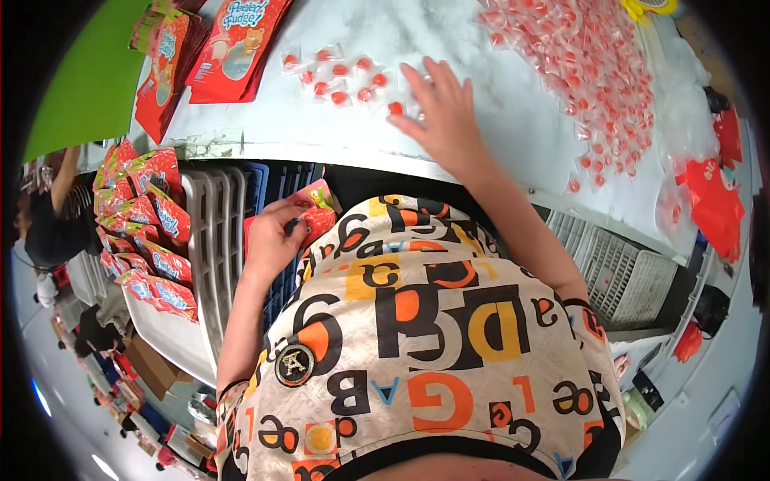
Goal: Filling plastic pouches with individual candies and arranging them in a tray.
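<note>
My left hand [273, 240] is low by the table's front edge, its fingers closed on a red candy pouch [322, 215] with a bit of green and pink at the top. The pouch's lower part is partly hidden behind the hand. Over the white tabletop, my right hand [443, 116] is spread, with nothing visibly held. Its thumb and fingers are beside a small scatter of clear-wrapped red candies [339, 70]; one candy [395, 107] lies right by the fingertips. Whether the palm hides more candies, I cannot tell.
A big heap of wrapped candies [593, 88] covers the table's right side. Flat red pouches [233, 60] are stacked at the back left, beside a green surface [80, 76]. Several pouches [148, 232] stand in a white tray at left. Grey baskets [622, 276] sit under the table's right.
</note>
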Demonstrator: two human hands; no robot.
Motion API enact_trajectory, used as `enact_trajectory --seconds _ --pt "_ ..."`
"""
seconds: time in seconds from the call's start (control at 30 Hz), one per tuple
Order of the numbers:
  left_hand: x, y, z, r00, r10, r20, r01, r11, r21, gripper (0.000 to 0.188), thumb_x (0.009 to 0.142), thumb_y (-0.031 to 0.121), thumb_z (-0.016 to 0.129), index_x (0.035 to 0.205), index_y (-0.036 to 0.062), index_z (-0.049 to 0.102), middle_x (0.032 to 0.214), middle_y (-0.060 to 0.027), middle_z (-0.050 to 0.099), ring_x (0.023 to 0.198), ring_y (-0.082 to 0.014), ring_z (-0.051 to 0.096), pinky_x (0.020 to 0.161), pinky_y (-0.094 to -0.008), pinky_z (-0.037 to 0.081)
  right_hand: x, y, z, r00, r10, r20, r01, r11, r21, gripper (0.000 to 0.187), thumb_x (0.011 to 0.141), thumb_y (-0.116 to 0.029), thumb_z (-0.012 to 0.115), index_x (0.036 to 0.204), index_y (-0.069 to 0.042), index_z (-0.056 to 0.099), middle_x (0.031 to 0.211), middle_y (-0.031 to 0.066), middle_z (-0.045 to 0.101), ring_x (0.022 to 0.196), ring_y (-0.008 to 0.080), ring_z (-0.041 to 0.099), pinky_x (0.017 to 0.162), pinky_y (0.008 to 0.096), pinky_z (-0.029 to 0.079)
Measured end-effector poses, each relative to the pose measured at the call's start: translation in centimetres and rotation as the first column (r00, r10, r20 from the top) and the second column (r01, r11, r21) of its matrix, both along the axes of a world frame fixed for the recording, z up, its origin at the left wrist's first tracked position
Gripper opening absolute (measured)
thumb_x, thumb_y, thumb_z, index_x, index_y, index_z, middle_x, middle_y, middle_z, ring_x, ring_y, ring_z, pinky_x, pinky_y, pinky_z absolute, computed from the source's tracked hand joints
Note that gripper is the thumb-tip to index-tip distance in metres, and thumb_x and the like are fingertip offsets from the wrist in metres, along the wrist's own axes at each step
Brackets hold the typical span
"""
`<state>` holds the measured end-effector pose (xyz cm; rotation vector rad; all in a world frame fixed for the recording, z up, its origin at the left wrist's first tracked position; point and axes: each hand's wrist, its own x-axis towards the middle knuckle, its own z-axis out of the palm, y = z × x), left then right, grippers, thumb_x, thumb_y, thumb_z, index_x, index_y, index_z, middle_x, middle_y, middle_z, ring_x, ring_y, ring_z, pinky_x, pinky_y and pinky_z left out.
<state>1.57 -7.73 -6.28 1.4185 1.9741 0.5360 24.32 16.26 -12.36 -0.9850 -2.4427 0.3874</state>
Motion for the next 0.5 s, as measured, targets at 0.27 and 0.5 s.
enact_trajectory --seconds 0.27,0.5 --pt "0.5 -0.9 0.0 0.997 0.076 0.006 -0.076 0.997 -0.017 0.019 0.079 0.002 0.067 0.097 -0.0007 0.073 0.103 -0.0145 0.071 0.092 -0.0311 0.069 0.079 -0.0352 0.056 -7.4 1.7 -0.2 0.989 0.122 -0.087 -0.105 0.978 0.18 0.075 0.08 -0.055 0.073 0.14 -0.018 0.049 0.143 0.0188 0.043 0.134 0.0393 0.036 0.105 0.0671 0.027" --pt "0.8 -0.3 -0.2 0.998 0.023 -0.065 -0.024 1.0 -0.013 0.02 0.079 0.002 0.067 0.099 0.0002 0.073 0.106 -0.0152 0.071 0.095 -0.0335 0.068 0.083 -0.037 0.055 -9.5 4.2 -0.2 0.985 0.082 -0.154 -0.055 0.984 0.17 0.072 0.082 -0.052 0.073 0.141 -0.018 0.051 0.147 0.0177 0.044 0.137 0.0377 0.039 0.109 0.0647 0.026"
